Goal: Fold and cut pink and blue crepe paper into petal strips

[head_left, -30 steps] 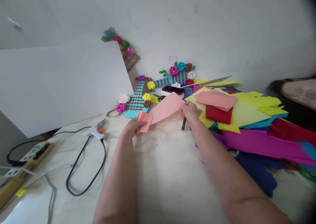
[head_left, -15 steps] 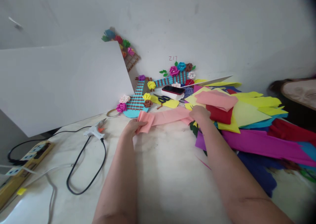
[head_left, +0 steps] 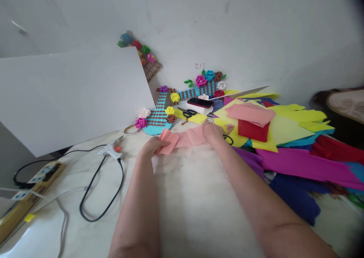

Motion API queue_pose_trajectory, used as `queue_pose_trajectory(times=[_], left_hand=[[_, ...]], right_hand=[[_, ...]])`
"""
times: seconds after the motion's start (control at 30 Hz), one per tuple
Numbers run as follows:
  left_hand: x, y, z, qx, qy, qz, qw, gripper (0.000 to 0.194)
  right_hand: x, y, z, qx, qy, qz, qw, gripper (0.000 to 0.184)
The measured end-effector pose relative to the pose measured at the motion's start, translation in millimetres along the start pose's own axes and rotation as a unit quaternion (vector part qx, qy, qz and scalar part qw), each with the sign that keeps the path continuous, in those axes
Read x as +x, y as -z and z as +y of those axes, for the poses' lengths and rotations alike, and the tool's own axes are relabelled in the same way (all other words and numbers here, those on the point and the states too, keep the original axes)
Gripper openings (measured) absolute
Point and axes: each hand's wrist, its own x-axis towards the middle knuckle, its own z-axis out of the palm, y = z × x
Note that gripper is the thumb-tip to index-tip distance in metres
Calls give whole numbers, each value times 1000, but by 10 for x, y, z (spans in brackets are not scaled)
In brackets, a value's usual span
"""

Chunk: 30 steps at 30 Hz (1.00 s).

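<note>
A strip of pink crepe paper stretches between my hands just above the table, with folded layers at both ends. My left hand pinches the folded left end between thumb and fingers. At the right end, my right hand is closed on the paper; its fingertips are partly hidden. A black loop, like a scissor handle, shows just right of that hand. Beyond the strip, dark-handled scissors lie on yellow paper. The turquoise guitar-shaped craft with paper flowers stands behind my left hand.
A white glue gun with a looped black cord lies left, near a power strip. Piled coloured crepe paper covers the right side. A phone rests on a white box. A large white board leans at the left.
My right hand has moved left toward my left hand, bringing the right end of the strip with it. The strip now spans a shorter distance and is folded near the right hand.
</note>
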Motion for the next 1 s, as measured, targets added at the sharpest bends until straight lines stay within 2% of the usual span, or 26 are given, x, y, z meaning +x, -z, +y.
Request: queue_pose_trajectory(times=[0.2,0.27,0.33,0.4,0.43,0.47,0.53,0.57,0.63,0.67,0.7,0.77,0.83,0.9,1.0], left_hand=[[-74,52,46,76,4,72,995,39],[-130,104,93,103,-2,103,989,36],[-185,167,147,129,-23,168,977,31],[-221,204,197,104,-52,224,967,29],[-229,200,220,68,-71,232,968,28],[-231,176,239,18,-92,225,970,28],[-215,67,272,-95,-130,162,974,28],[-201,-14,285,-142,-146,122,971,29],[-167,-203,302,-220,-154,66,961,32],[-148,-301,304,-248,-146,51,956,34],[-131,-394,302,-269,-138,45,952,35],[-100,-549,285,-285,-132,-1,950,38],[-79,-652,258,-282,-132,-21,950,41],[-71,-706,233,-270,-137,-12,953,42],[-78,-739,212,-261,-136,-1,956,44]], right_hand=[[24,-226,12,-58,-26,-93,994,38],[15,-257,20,-69,-19,-72,995,38],[-8,-268,24,-75,-12,-37,996,36],[-40,-254,15,-73,-5,-2,997,35],[-58,-235,2,-65,8,20,998,35],[-76,-211,-18,-50,27,42,997,34],[-112,-147,-85,6,70,72,995,34],[-131,-114,-131,51,84,71,993,35],[-175,-57,-239,192,78,28,978,42],[-202,-37,-297,284,65,-14,957,47],[-232,-23,-354,383,52,-66,920,52],[-296,-16,-451,545,29,-162,822,59],[-355,-32,-516,630,23,-214,746,56],[-392,-68,-545,670,16,-220,708,50],[-398,-136,-548,708,-17,-192,679,43]])
